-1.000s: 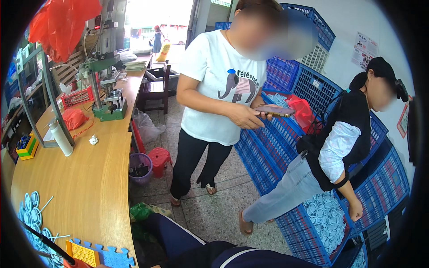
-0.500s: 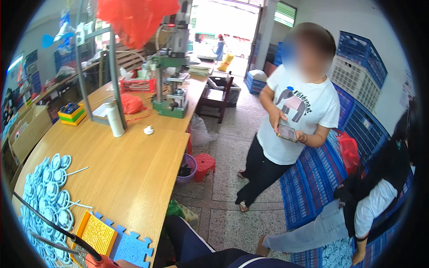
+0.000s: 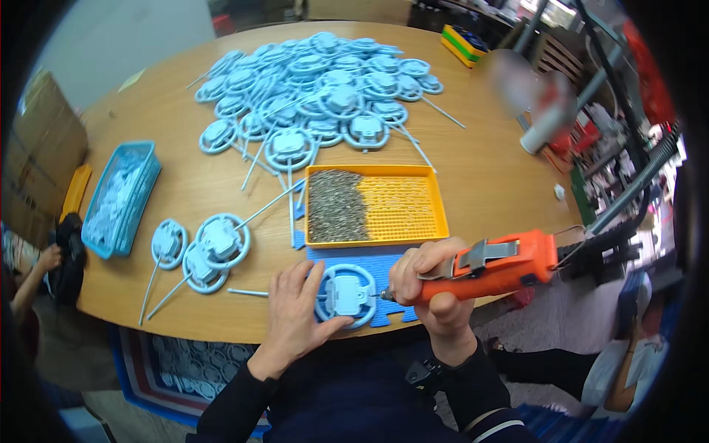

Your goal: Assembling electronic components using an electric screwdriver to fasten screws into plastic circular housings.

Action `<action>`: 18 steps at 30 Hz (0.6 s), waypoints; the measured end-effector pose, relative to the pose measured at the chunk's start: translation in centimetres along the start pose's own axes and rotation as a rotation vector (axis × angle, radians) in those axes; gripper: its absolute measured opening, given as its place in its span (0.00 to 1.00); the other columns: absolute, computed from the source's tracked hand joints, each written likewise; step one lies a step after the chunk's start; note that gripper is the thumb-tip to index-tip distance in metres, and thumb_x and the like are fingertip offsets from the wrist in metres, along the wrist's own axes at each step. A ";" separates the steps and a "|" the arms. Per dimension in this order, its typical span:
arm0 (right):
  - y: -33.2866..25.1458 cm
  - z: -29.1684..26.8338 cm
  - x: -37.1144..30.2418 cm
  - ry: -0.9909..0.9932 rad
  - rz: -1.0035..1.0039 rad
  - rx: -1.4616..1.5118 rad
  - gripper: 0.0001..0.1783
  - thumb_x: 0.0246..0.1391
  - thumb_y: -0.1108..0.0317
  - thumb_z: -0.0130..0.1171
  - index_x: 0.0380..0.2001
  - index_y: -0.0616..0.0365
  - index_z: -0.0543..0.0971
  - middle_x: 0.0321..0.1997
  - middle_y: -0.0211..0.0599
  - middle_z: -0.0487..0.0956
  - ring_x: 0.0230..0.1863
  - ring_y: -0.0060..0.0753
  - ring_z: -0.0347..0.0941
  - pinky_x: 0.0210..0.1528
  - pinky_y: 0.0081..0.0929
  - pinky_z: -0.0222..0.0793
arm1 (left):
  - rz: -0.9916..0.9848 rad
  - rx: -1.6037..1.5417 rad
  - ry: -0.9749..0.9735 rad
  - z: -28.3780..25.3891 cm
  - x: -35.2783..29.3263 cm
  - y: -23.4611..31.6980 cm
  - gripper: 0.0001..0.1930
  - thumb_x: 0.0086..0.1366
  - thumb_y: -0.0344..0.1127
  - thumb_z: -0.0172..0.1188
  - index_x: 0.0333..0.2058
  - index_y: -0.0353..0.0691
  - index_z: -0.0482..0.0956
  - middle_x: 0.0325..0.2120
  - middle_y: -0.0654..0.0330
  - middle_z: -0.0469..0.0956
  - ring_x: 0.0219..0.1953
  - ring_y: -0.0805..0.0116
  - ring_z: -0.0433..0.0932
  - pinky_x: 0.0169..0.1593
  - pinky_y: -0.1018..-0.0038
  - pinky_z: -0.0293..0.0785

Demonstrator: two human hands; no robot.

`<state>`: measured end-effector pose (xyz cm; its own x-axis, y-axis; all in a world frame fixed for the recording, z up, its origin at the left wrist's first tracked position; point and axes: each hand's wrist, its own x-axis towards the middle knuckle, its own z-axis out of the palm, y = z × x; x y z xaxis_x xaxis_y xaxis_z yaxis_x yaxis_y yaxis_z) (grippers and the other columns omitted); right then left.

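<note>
My left hand (image 3: 292, 310) holds a light-blue ring-shaped plastic part (image 3: 348, 294) flat on a blue foam mat (image 3: 391, 317) at the table's near edge. Its thumb and fingers lie against the ring, and a thin stick pokes out left of the hand. In my right hand (image 3: 437, 295) is an orange electric screwdriver (image 3: 502, 262), lying nearly level and pointing left. Its tip meets or nearly meets the ring's right side; contact is too small to tell. Behind the mat stands a yellow tray (image 3: 402, 240) with many small screws (image 3: 336, 207) heaped in its left half.
A big pile of similar blue parts (image 3: 310, 81) covers the table's far middle; several lie at left (image 3: 221, 240). A light-blue basket (image 3: 122, 199) of small pieces stands far left. Below the table edge sits a crate (image 3: 140, 376) of parts. People are at both sides.
My view has swung from the room and a standing person with a phone to the table in front of me. Both hands, the screwdriver and the plastic part are now in full sight.
</note>
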<state>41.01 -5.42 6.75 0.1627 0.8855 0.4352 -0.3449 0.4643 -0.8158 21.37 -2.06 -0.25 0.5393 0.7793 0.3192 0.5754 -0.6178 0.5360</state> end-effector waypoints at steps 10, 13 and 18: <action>1.8 1.2 -0.2 -0.072 0.048 -0.097 0.32 0.46 0.40 0.62 0.35 0.57 0.66 0.20 0.30 0.69 0.21 0.25 0.67 0.25 0.24 0.66 | -0.027 0.024 -0.093 0.5 0.2 0.7 0.36 0.41 0.50 0.72 0.50 0.44 0.72 0.49 0.49 0.65 0.55 0.48 0.61 0.58 0.45 0.51; 2.2 1.0 -0.1 -0.063 0.047 -0.107 0.32 0.46 0.40 0.63 0.35 0.58 0.66 0.21 0.31 0.70 0.21 0.26 0.67 0.26 0.24 0.66 | -0.023 0.019 -0.091 0.7 0.5 0.9 0.35 0.40 0.49 0.73 0.48 0.44 0.73 0.48 0.49 0.66 0.56 0.48 0.61 0.58 0.46 0.51; 2.5 0.8 -0.1 -0.097 0.073 -0.133 0.31 0.46 0.41 0.63 0.35 0.57 0.67 0.22 0.31 0.70 0.22 0.27 0.68 0.26 0.25 0.66 | -0.020 0.030 -0.095 0.9 0.6 0.8 0.35 0.40 0.49 0.73 0.47 0.43 0.73 0.47 0.49 0.65 0.55 0.48 0.61 0.58 0.46 0.50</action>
<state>39.35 -4.36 4.98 0.0496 0.9142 0.4022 -0.2257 0.4026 -0.8871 22.72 -2.18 -0.32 0.5826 0.7787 0.2329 0.6036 -0.6064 0.5177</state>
